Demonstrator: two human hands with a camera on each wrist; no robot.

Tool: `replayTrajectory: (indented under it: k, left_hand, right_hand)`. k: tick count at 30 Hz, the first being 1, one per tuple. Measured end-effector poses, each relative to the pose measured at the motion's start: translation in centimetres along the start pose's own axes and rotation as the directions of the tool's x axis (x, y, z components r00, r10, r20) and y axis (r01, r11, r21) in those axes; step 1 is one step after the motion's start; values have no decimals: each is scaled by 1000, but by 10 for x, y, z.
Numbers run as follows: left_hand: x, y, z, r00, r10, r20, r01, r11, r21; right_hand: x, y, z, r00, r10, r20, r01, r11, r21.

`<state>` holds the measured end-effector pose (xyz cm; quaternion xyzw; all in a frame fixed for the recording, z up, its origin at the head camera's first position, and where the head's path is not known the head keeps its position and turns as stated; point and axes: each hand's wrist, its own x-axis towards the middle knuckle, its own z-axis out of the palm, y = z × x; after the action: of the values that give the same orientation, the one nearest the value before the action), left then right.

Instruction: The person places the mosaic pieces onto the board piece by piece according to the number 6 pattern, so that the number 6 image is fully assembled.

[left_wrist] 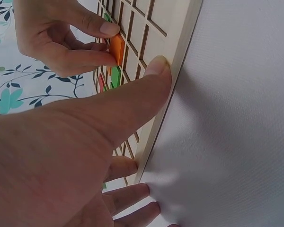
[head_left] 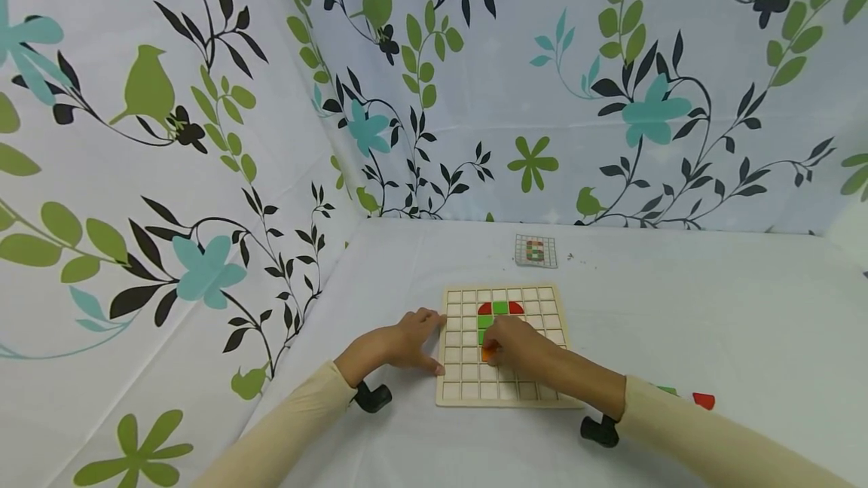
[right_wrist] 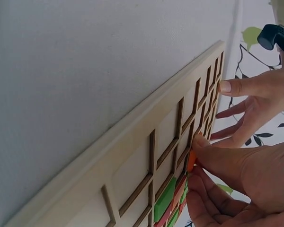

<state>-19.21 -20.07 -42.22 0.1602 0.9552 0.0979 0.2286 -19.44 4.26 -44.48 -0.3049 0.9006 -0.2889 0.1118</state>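
An orange tile (head_left: 489, 353) is pinched by the right hand (head_left: 518, 345) directly over a grid board (head_left: 468, 390) cell, steadied alongside by the flat left hand (head_left: 407, 341).

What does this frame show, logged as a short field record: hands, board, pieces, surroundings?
right hand: pinches an orange piece at a cell of the grid board
left hand: straight fingers and thumb rest on the board's left edge
grid board: wooden, flat on the white table
pieces in board: green square between two red pieces in an upper row
off board: red piece on the table to the right
far side: small pattern card
backdrop: floral cloth
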Motion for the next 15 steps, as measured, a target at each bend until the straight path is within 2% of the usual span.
replayTrajectory:
  k: [7,15]
  left_hand:
    - [2,-3,4,1000,6,-2,-6,1000,-5]
    - [0,-1,0,1000,10,-1,-10,1000,8]
  right_hand:
    - [-3,2,3,998,-52,-21,52,999,-15]
    - [-4,6,10,992,-109,-56,105,993,-59]
